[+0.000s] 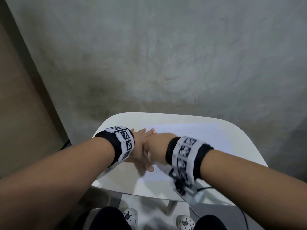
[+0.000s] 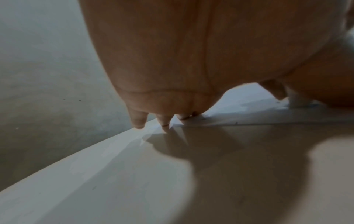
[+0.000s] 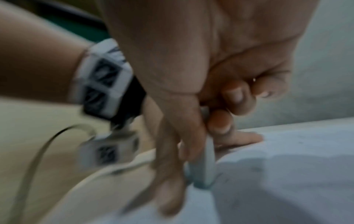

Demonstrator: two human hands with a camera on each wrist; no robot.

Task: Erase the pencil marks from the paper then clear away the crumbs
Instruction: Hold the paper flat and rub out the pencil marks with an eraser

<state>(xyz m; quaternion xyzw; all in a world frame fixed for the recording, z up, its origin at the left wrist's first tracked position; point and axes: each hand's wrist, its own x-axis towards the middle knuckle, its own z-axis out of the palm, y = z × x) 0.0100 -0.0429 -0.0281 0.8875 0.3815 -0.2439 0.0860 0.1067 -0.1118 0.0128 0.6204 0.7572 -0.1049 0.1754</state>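
A white sheet of paper (image 1: 191,133) lies on a small white table (image 1: 240,146). My left hand (image 1: 140,151) lies flat on the paper's left part with its fingers spread and straight. In the left wrist view its fingertips (image 2: 164,125) touch the table and the paper's edge (image 2: 239,97). My right hand (image 1: 157,144) crosses close over the left one. It pinches a pale white-blue eraser (image 3: 204,166), whose lower end touches the paper (image 3: 287,166). The eraser (image 2: 296,101) also shows small in the left wrist view. Faint pencil lines (image 1: 156,170) run beside my left thumb. Any crumbs are too small to make out.
The table has rounded corners, and its left edge (image 2: 86,154) is close to my left fingers. Grey concrete floor (image 1: 166,63) lies all around. A dark cable (image 1: 204,188) hangs off the front right edge. My knees and white shoes (image 1: 131,216) are below the table's front.
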